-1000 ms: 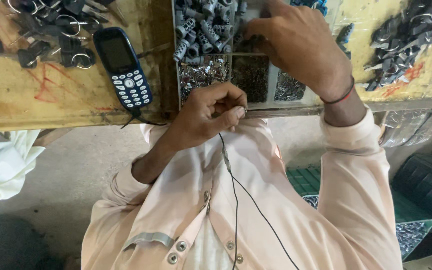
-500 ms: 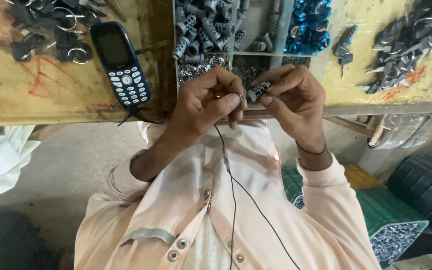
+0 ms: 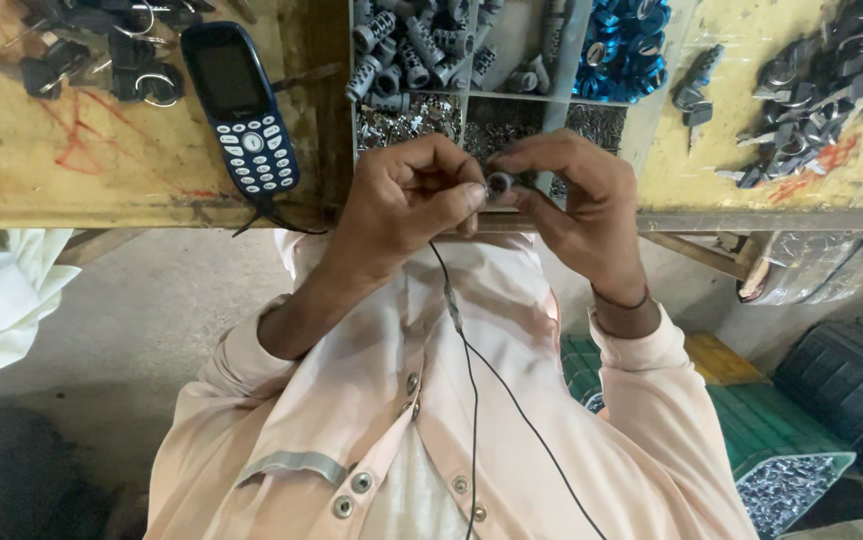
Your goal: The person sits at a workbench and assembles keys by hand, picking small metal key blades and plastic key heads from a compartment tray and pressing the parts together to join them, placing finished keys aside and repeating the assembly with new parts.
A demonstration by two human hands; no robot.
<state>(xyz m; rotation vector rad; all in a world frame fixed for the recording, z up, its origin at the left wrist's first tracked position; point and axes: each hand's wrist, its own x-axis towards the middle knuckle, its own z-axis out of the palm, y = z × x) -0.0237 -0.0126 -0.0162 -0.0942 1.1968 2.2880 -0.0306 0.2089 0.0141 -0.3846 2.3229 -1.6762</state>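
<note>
My left hand (image 3: 406, 200) and my right hand (image 3: 571, 195) meet at the front edge of a wooden workbench (image 3: 141, 190). Between their fingertips they pinch a small round metal part (image 3: 498, 183). Both hands touch it; how it is gripped underneath is hidden by the fingers. Just beyond the hands lies a compartment tray (image 3: 561, 60) holding grey metal cylinders (image 3: 401, 50), small shiny parts (image 3: 406, 122) and blue rings (image 3: 626, 45).
A dark blue keypad phone (image 3: 243, 110) lies on the bench at the left, with a thin black cable (image 3: 471, 370) running down over my shirt. Black keys with rings (image 3: 121, 55) lie far left, more dark parts (image 3: 821, 85) far right. Crates (image 3: 771, 450) stand on the floor.
My right hand came back from the tray's compartments to the bench edge and joined my left hand on the small part. The view has shifted slightly.
</note>
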